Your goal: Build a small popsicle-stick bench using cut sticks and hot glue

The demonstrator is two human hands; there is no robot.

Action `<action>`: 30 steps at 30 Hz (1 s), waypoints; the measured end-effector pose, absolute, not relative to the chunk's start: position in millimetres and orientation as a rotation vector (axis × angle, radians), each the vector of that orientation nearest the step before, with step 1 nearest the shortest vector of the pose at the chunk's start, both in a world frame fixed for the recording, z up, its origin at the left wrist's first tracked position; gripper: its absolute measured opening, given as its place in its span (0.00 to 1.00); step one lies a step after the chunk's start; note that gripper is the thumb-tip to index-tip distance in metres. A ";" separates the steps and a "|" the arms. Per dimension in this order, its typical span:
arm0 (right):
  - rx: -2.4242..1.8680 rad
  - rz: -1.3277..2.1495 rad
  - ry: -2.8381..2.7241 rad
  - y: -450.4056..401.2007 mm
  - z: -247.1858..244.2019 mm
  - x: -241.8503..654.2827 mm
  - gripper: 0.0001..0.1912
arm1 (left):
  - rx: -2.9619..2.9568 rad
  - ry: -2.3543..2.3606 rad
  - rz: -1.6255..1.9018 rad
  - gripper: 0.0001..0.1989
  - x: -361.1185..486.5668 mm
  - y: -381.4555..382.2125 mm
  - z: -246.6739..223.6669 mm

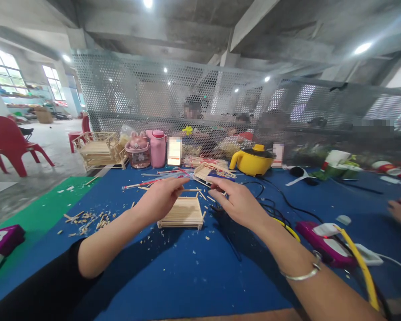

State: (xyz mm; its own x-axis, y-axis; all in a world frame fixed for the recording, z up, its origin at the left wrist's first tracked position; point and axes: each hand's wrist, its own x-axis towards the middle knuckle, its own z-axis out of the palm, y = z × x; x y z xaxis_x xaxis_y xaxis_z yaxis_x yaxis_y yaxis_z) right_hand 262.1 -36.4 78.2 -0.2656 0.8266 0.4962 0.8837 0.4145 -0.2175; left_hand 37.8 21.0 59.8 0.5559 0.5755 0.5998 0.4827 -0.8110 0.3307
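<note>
On the blue desk (187, 276), a small slatted frame of pale sticks (180, 215) sits between and below the two hands, which are apart from each other. The left hand (162, 196) overlaps the frame's left part in view, forefinger extended; whether it grips anything cannot be told. The right hand (239, 200) (a silver bangle (300, 277) noted at the wrist) shows thumb and forefinger parted. A second stick frame (203, 171) lies just beyond; stick offcuts (85, 219) are scattered at left.

The left hand (163, 195) partly hides the stick rack (183, 214).
</note>
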 end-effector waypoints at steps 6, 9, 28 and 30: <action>-1.265 -0.068 -2.202 7.6 69.0 251.8 0.10 | 2.574 0.845 1.138 0.17 41.1 43.5 63.8; -1.305 -0.106 -2.113 20.0 54.5 257.1 0.10 | 2.186 1.012 1.363 0.17 19.6 60.2 52.8; -1.367 -0.152 -2.184 28.2 31.7 254.1 0.10 | 1.801 1.135 1.205 0.18 0.5 78.5 -6.1; -1.360 -0.145 -2.192 28.1 32.0 253.7 0.10 | 1.822 1.129 1.202 0.15 1.1 78.2 -6.0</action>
State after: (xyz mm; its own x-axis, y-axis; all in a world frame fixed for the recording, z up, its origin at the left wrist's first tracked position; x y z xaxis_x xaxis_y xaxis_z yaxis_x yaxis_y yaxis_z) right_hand 253.7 28.1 32.0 -0.3361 0.7958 0.5037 0.8552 0.4820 -0.1907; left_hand 1.1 78.2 -6.0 0.2004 0.9139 0.3530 0.2955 -0.3999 0.8676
